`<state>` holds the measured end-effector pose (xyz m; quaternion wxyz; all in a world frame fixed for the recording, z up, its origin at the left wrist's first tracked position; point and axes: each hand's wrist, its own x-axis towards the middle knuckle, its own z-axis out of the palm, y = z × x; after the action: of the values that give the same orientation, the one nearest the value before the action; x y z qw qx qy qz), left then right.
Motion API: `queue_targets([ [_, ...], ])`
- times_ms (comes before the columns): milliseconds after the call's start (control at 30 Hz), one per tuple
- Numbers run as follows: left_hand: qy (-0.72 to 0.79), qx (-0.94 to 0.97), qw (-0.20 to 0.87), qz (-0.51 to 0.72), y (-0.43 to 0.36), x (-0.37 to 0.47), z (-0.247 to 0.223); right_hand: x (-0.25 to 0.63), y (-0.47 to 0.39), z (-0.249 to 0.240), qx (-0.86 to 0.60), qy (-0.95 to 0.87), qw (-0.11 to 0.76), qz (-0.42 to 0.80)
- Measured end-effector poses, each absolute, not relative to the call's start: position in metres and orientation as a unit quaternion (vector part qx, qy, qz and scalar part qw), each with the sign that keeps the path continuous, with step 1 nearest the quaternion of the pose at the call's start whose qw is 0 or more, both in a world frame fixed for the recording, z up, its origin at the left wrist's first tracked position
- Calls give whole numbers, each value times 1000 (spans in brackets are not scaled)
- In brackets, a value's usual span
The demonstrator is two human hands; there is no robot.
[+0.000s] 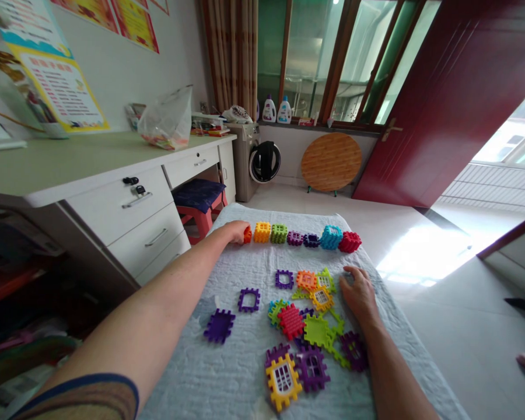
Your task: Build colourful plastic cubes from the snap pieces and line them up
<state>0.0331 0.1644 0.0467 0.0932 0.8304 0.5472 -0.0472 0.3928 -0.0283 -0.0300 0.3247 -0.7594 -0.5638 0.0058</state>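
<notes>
At the left end of a row of block stacks, my left hand (237,231) is closed around an orange stack (247,234). To its right stand a yellow stack (262,232), a green stack (279,233), a purple stack (294,237), a dark blue stack (311,240), a light blue stack (331,237) and a red stack (350,241). My right hand (359,289) rests with fingers apart beside a loose pile of notched square pieces. A red piece (291,322), a lime green piece (317,331) and a yellow window piece (284,382) lie there. A solid purple piece (219,326) lies apart, left of a purple frame (249,300).
A light blue quilted cloth (192,373) covers the surface under the pieces. To the left is a white desk (96,160) with a plastic bag (168,119). Beyond are a stool (200,195), a washing machine (248,163), a round wooden tabletop (331,162) and a red door (446,99).
</notes>
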Motion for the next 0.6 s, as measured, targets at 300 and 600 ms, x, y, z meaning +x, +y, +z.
queue_targets([
  [300,564,819,33,99,118,24,47,390,-28,-28,-762,-562,322,5],
  [600,446,840,172,259,1,64,35,389,-29,-29,-762,-563,320,-1],
])
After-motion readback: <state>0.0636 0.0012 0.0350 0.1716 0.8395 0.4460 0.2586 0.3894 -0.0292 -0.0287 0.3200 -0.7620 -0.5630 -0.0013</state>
